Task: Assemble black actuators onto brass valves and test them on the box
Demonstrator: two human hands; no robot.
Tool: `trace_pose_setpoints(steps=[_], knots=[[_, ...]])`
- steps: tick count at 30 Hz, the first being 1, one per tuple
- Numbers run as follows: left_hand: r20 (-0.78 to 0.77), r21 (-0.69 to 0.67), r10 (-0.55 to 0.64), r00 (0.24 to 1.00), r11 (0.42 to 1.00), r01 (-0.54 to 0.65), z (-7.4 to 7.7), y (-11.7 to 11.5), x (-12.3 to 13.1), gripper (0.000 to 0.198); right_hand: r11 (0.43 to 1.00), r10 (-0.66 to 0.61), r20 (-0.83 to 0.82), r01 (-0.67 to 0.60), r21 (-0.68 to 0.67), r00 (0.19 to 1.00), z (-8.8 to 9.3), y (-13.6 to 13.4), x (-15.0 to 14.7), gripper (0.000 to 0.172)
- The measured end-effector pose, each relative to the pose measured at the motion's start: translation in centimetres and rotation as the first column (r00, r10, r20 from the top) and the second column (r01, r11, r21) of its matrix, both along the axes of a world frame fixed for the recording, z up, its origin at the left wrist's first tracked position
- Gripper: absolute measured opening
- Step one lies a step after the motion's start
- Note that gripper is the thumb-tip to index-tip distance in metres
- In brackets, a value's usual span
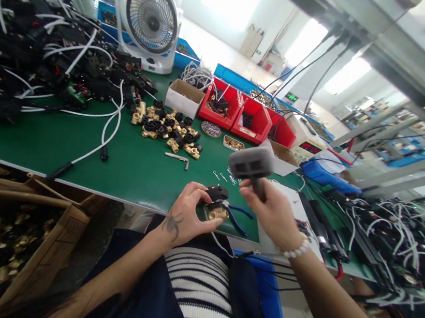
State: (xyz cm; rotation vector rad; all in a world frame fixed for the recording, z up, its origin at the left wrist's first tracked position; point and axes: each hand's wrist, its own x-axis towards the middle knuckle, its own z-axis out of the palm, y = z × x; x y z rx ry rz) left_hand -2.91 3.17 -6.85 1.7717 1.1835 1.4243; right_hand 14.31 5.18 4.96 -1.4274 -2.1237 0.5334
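Brass-and-black fitting [218,214] at the near edge of a green worktop [148,171], pinched between thumb and fingers of the left hand [190,209], apparently to keep it steady and close in. Blue-handled pliers [242,211] right beside it, nose against or just next to the fitting, too crowded to tell which, handles splayed open. Hands apart: left clamped on the fitting, right hand [274,209] wrapped around the handle of a grey-headed, mallet-like tool [251,164], raised above the worktop and blurred, head well past the fist, perhaps for control from the grip. Small silver clips [232,178] scattered just beyond, likely for short reach. More fittings [151,127] heaped farther back to the left, presumably to leave elbow room up front, with a slim metal tool [176,156] between heap and edge. Red bins [250,134] lined up behind, open fronts forward, probably for easy picking. White fan [152,22] at the rear, turned inward; tangled cables [73,57] massed far left.
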Motion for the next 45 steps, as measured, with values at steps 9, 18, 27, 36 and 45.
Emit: trace_pose_setpoints(steps=[9,18,27,36,45], knots=[[0.019,0.028,0.015,1.000,1.000,-0.015,-0.2,-0.1,0.2,0.034,0.941,-0.112,0.086,0.134,-0.312,0.990,0.3,-3.2,2.4,0.062],[0.007,0.041,0.021,1.000,0.999,-0.021,0.0,-0.2,0.4,0.034,0.936,-0.221,-0.082,0.188,-0.296,0.972,0.3,-3.2,2.0,0.063],[0.011,0.047,0.036,0.999,0.998,-0.037,0.0,-0.1,0.6,0.034,0.946,-0.274,-0.134,0.242,-0.214,0.952,0.8,-3.3,1.8,0.060],[0.011,0.056,0.049,0.999,0.997,-0.050,-0.2,-0.1,0.7,0.035,0.951,-0.251,-0.070,0.233,-0.205,0.965,1.0,-3.1,1.7,0.060],[0.012,0.063,0.052,0.999,0.997,-0.053,0.0,0.0,0.7,0.035,0.954,-0.224,-0.028,0.213,-0.211,0.974,0.5,-3.2,1.7,0.059]])
